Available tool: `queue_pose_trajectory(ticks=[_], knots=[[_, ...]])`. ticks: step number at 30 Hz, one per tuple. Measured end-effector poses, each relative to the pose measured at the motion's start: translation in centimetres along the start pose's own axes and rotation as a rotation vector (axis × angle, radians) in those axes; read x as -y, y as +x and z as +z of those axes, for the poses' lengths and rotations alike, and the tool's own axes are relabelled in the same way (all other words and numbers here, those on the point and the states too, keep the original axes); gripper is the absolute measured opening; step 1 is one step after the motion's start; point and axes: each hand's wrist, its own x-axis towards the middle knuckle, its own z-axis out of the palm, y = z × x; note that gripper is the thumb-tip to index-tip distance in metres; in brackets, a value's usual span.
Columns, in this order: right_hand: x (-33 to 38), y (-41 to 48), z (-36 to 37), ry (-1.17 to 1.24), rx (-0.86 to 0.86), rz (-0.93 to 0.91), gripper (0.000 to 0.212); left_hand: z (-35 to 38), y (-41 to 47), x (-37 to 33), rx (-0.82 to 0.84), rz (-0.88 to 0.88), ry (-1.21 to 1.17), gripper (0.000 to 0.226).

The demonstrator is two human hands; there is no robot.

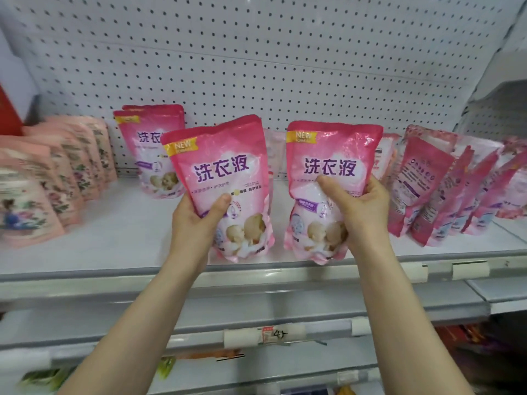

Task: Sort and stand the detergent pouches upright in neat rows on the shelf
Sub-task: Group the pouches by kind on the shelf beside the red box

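Now each hands grips one pouch: left hand (196, 220) left pouch (219, 166), right hand (362, 212) right pouch (330, 155)

Forearms stretched forward, my left hand (196, 220) grips the left glossy pink plastic pouch (222, 166), my right hand (362, 212) the right pink pouch (328, 155), thumbs in front.

"洗衣液" and "NEW" on pouches (330, 151)
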Motion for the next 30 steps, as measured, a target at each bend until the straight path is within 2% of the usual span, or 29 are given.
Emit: queue_pose_trajectory(ticks=[8, 14, 18, 21, 27, 30], knots=[[-1.1, -4.5, 8.8, 0.105, 0.085, 0.131, 0.038, -10.8, -0.4, -2.7, -0.134, 0.033, 0.036, 0.026], [-1.9, -5.0, 15.1, 0.133, 0.155, 0.133, 0.033, -17.1, -0.3, -4.4, -0.234, 0.095, 0.08, 0.041], [-3.3, -3.7, 19.6, 0.102, 0.208, 0.112, 0.032, -19.2, 0.0, -5.1, -0.289, 0.124, 0.085, 0.034], [-5.2, -2.2, 23.2, 0.091, 0.242, 0.174, 0.027, -20.1, 0.3, -5.5, -0.316, 0.139, 0.11, 0.029], [-8.4, 1.1, 29.1, 0.07, 0.273, 0.288, 0.023, -21.0, 1.4, -6.5, -0.319, 0.158, 0.159, 0.03], [-9.4, 1.9, 31.2, 0.096, 0.291, 0.275, 0.022, -21.3, 2.0, -6.4, -0.34, 0.151, 0.152, 0.033]])
